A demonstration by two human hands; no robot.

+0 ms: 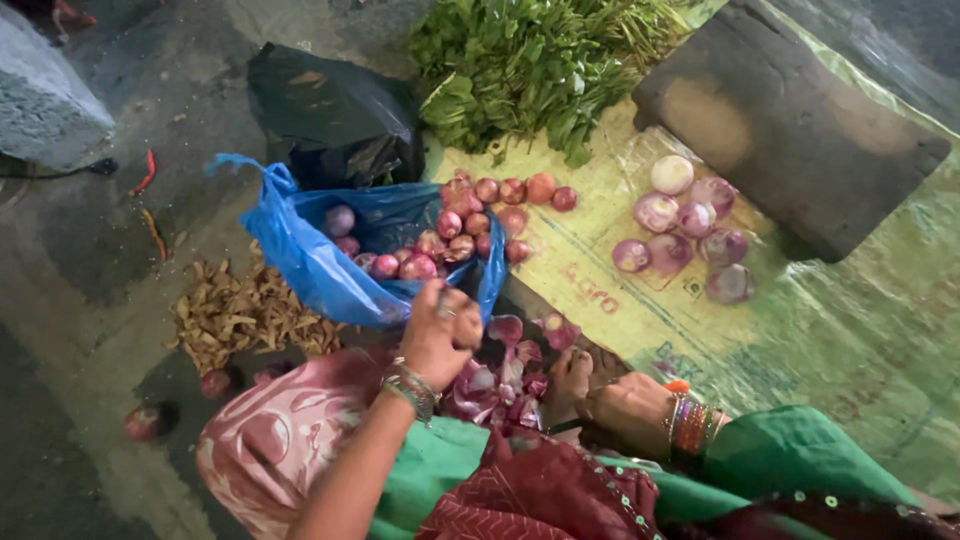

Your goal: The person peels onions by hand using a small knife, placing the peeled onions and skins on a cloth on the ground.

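- The blue plastic bag of small red onions lies open on the ground at the near left edge of the printed yellow-green mat, its mouth facing the person.
- The left hand sits at the bag's near rim, fingers curled together over the plastic; whether they pinch the rim or a small onion cannot be told.
- The onions lie just beyond those fingers, up and slightly left; the left hand is much the nearer.
- The right hand rests low by the lap, fingers hidden, apparently empty.
- Purple onion skins lie between the hands.
- Peeled onions sit mid-mat, beside a dark stone slab.
- Leafy greens fill the far edge.
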